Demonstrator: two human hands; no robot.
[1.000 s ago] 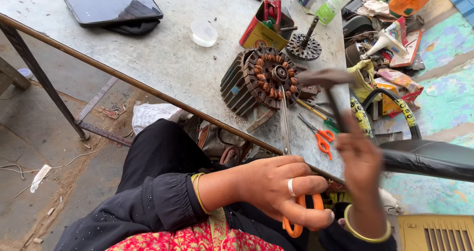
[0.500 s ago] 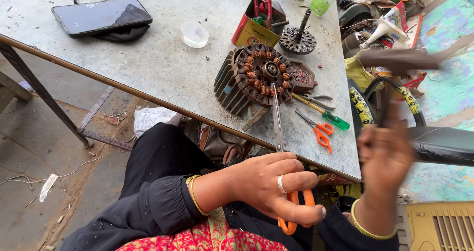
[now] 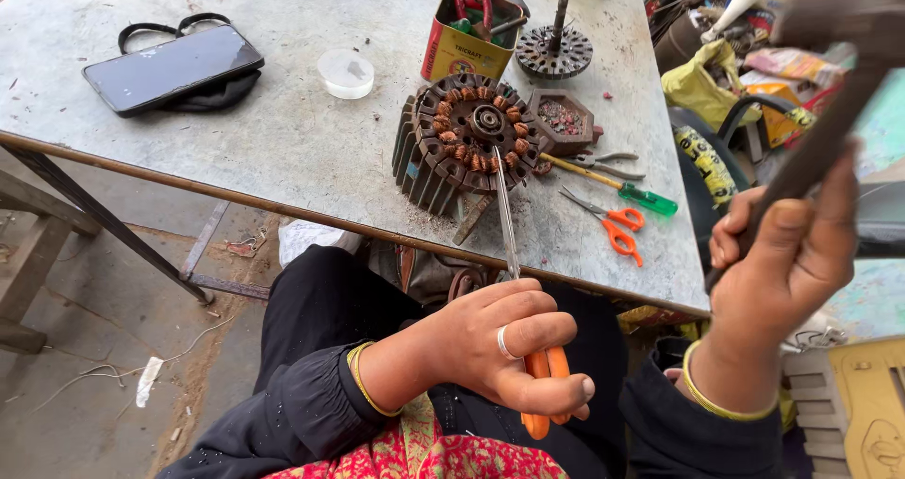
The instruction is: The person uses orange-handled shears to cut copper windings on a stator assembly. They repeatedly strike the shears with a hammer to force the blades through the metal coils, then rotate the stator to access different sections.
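The person's left hand (image 3: 490,347) is wrapped tight around the orange handle of a long screwdriver (image 3: 506,222). Its thin metal shaft points up and away, and the tip sits at the middle hub of a round motor part with copper wire coils (image 3: 471,140). There is a silver ring on one finger of that hand. The motor part lies tilted near the front edge of the grey metal tabletop (image 3: 283,140), with its dark ribbed side facing the person.

The right hand (image 3: 787,257) is lifted up off to the side, past the tabletop edge. Its fingers are closed around the dark handle of a hammer (image 3: 830,111). The hammer head is up high at the corner of the view and looks blurry.

Just beside the motor part is a small brown six-sided dish (image 3: 564,119) with tiny bits in it. Behind that stands a dark toothed wheel on a short rod (image 3: 554,50). A yellow and red tin with tools in it (image 3: 467,36) stands near the wheel. Small orange-handled scissors (image 3: 608,222) lie near the right edge, and a green-handled screwdriver (image 3: 613,185) and small pliers (image 3: 603,163) lie close by them. A small round white lid (image 3: 346,72) sits to the left of the motor part. Farther left, a black phone (image 3: 172,67) rests on a black pouch.
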